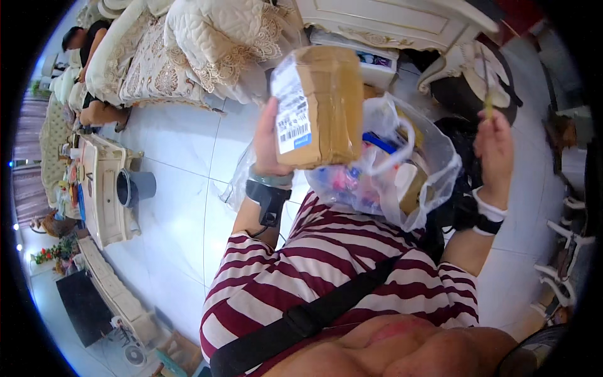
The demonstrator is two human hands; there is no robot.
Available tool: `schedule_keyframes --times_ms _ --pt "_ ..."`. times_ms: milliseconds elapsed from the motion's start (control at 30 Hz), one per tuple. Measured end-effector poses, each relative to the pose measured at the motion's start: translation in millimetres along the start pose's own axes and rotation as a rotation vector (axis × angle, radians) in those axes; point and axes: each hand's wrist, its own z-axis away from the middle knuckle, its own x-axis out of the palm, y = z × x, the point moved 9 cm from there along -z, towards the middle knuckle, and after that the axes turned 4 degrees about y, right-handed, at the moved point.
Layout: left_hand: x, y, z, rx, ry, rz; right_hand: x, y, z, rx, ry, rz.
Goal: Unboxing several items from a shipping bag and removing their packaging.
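Observation:
My left hand (pixel 269 146) grips the side of a taped brown cardboard box (pixel 333 108). A white shipping label (pixel 289 103) with writing and a barcode covers the box's left face. Raised at the right, my right hand (pixel 494 146) holds a thin pointed tool with a yellowish handle (pixel 488 104); blur hides its exact kind. Between my arms, in front of my striped shirt, sits a clear plastic bag (pixel 440 176) with several colourful packages in it. The box covers part of this bag.
A cream cabinet (pixel 391 19) with a partly visible white box (pixel 377 66) below it stands ahead. At the left are a quilted sofa (pixel 155 66), a person (pixel 92 56), a grey bin (pixel 141 186) and a carved table (pixel 108 198). A dark round stool or bag (pixel 457 96) lies beyond my right hand.

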Motion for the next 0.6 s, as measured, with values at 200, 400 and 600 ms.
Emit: schedule_keyframes --times_ms 200,400,600 --pt "37 -98 23 -0.565 -0.128 0.100 38 -27 79 -0.329 -0.083 0.240" --pt "-13 -140 11 -0.804 -0.126 -0.051 40 -15 114 -0.450 -0.286 0.702" --pt "1 -116 11 -0.423 -0.002 -0.984 46 -14 124 -0.528 -0.197 0.711"
